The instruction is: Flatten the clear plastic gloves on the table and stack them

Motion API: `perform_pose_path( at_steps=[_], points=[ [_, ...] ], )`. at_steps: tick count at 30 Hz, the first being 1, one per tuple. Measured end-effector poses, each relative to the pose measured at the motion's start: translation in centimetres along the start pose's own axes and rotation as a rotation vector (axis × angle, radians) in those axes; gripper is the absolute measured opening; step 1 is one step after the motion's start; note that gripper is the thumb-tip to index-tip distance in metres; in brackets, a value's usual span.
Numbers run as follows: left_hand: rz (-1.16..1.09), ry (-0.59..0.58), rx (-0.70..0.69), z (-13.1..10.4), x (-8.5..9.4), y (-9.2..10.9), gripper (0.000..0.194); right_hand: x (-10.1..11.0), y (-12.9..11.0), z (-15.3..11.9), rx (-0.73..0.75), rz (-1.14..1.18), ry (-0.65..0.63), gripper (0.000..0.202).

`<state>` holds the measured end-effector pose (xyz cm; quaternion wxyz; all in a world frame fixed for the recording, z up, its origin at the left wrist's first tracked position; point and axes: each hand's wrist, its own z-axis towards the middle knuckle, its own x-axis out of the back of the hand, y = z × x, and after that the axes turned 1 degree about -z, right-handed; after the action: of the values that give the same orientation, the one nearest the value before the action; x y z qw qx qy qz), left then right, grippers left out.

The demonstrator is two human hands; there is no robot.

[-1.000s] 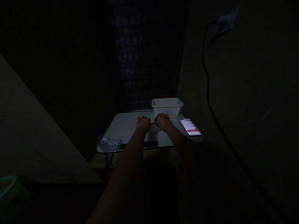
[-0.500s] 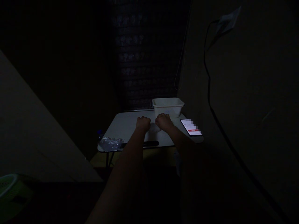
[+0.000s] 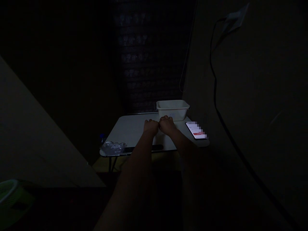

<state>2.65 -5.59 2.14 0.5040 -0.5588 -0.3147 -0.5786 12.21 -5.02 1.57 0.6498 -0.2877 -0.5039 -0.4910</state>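
Both arms reach forward over a small white table (image 3: 130, 128) in dim light. My left hand (image 3: 151, 126) is closed, knuckles up, above the middle of the table. Right beside it, my right hand (image 3: 166, 124) is curled shut too, and the two hands meet or nearly meet at the thumbs. Whatever lies in the fingers is hidden by the hands and the dark. Just behind the right hand stands a white plastic tub (image 3: 173, 112). A crumpled clear plastic bag (image 3: 113, 147) lies at the table's front left corner.
A lit phone (image 3: 196, 131) rests at the table's right edge. A dark slot (image 3: 157, 147) runs along the front edge. A bottle with a blue cap (image 3: 102, 138) is at the left. A black cable (image 3: 215, 86) hangs down the right wall. A green basket (image 3: 14, 199) stands lower left.
My hands have come together, the left moving right towards the right hand. A pale, see-through patch visible between and below them earlier is now out of sight.
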Motion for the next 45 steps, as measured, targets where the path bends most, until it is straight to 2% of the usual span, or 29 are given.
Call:
perform_pose_path(
  at_steps=[13,20,30,45],
  points=[
    [0.063,0.02,-0.032,-0.3,-0.5,-1.5,0.026,0.2,1.5,-0.6,0.007,-0.012,-0.036,0.027],
    [0.048,0.003,-0.035,-0.4,-0.2,-1.1,0.026,0.3,1.5,-0.6,0.006,-0.009,-0.082,0.026],
    [0.005,0.003,-0.03,-0.1,0.1,-0.1,0.026,0.1,-0.1,0.0,-0.012,-0.009,-0.044,0.029],
    [0.045,-0.002,-0.026,-0.3,-0.2,-1.1,0.025,0.6,1.6,-0.8,-0.016,-0.021,-0.077,0.03]
  ],
)
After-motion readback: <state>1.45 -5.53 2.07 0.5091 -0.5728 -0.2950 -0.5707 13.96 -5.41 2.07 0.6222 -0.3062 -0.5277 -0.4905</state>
